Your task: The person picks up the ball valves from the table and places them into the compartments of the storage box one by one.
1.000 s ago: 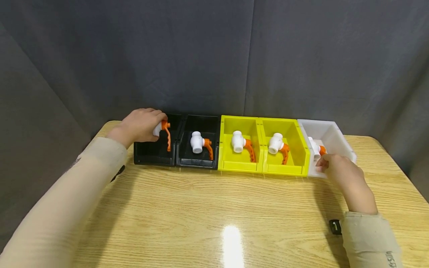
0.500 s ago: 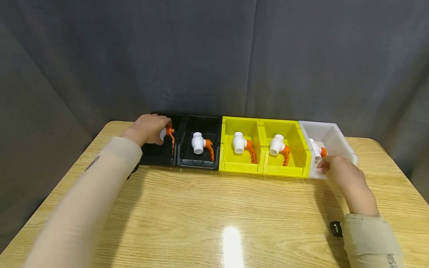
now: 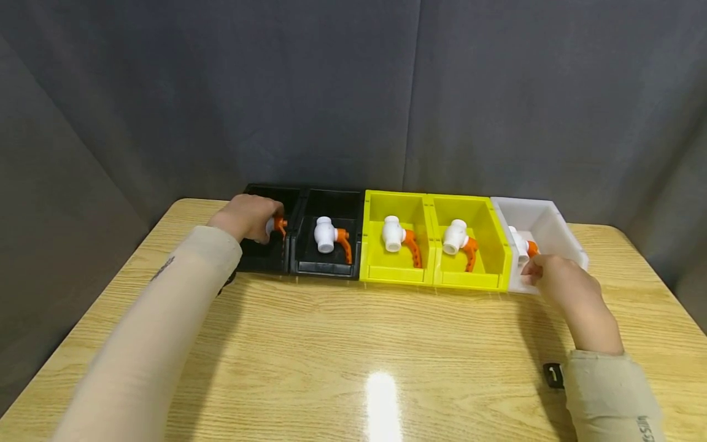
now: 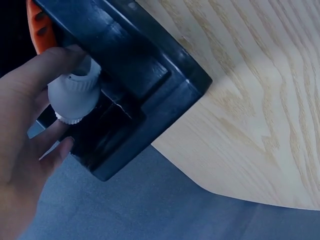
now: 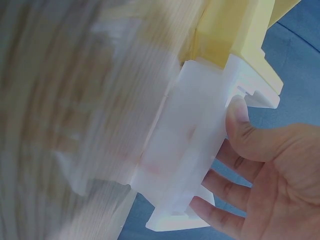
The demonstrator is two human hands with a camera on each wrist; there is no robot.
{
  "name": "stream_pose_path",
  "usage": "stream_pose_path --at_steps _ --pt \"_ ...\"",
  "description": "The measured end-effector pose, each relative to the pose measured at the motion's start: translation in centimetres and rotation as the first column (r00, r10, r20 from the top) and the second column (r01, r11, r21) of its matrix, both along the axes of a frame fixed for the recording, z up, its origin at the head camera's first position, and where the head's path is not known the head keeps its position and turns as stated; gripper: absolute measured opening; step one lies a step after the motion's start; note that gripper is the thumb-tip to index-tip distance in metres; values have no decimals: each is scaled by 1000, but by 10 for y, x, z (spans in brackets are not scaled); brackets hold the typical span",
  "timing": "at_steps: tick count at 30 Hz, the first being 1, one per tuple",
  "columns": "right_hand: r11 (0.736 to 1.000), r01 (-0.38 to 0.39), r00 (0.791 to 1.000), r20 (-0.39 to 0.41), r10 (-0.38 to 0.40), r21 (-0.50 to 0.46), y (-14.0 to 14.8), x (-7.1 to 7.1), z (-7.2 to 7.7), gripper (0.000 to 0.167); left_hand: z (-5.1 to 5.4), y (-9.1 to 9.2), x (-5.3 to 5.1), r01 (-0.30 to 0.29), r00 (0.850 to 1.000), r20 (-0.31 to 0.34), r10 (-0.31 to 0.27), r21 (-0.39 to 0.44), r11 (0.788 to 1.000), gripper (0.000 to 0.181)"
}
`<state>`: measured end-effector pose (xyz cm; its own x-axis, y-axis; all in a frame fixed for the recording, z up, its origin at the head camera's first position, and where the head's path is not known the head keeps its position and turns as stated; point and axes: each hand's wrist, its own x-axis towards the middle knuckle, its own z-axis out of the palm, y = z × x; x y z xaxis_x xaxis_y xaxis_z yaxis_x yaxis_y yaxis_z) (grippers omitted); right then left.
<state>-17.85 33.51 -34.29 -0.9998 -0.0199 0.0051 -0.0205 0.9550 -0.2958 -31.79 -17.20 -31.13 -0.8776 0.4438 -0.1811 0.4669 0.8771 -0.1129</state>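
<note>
My left hand [image 3: 248, 218] is lowered into the leftmost black bin [image 3: 259, 263] and holds a white ball valve [image 3: 269, 226] with an orange lever handle [image 3: 282, 223]. In the left wrist view, thumb and fingers grip the white body of the valve [image 4: 75, 97], inside the black bin [image 4: 172, 82]. My right hand [image 3: 566, 285] is at the front of the white bin [image 3: 560, 230], close to another ball valve [image 3: 518, 245] lying inside. The right wrist view shows its loosely bent fingers at the rim of the white bin [image 5: 192, 110], with nothing seen held.
Between the hands stand another black bin [image 3: 331, 202] and two yellow bins [image 3: 394, 205], side by side. Each holds one ball valve with an orange lever. The bins stand on a wood-grain table [image 3: 309, 356], before a dark grey curtain [image 3: 353, 92].
My left hand has moved right and down into the leftmost black bin, carrying the ball valve. The right hand has stayed at the white bin.
</note>
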Motion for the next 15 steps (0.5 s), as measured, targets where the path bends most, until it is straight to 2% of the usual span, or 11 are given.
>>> stream_pose_path --at_steps 6,15 --pt "1000 9 1000 10 -9 -3 0 0 0 9 -6 1 -1 -20 999 41 20 5 1000 50" --pt "1000 11 1000 17 -11 -2 -1 0 0 9 -10 2 1 -20 997 68 21 -14 1000 42"
